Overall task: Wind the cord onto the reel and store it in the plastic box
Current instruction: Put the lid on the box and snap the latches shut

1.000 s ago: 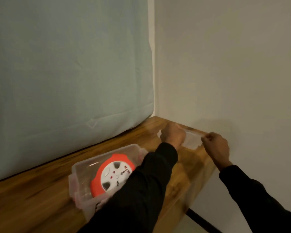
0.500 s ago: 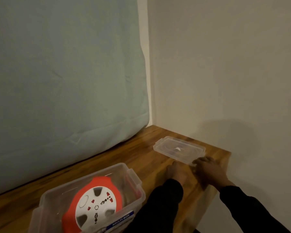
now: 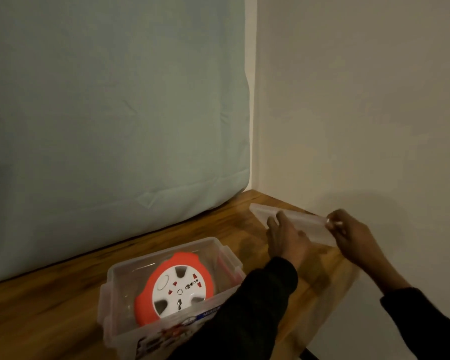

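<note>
The orange and white cord reel (image 3: 176, 287) lies tilted inside the clear plastic box (image 3: 107, 302) on the wooden table (image 3: 50, 307). The box is open at the top. The clear lid (image 3: 307, 224) is lifted off the table near the far right corner, tilted. My left hand (image 3: 287, 239) grips its near left side and my right hand (image 3: 348, 235) pinches its right end. No loose cord shows.
A pale green fabric panel (image 3: 115, 113) stands behind the table. A plain wall (image 3: 361, 100) runs along the right side. The table's right edge (image 3: 348, 281) drops off beside my right arm.
Half a second ago the lid lay flat on the table with both hands just short of it. Now both hands hold it and it is raised and tilted.
</note>
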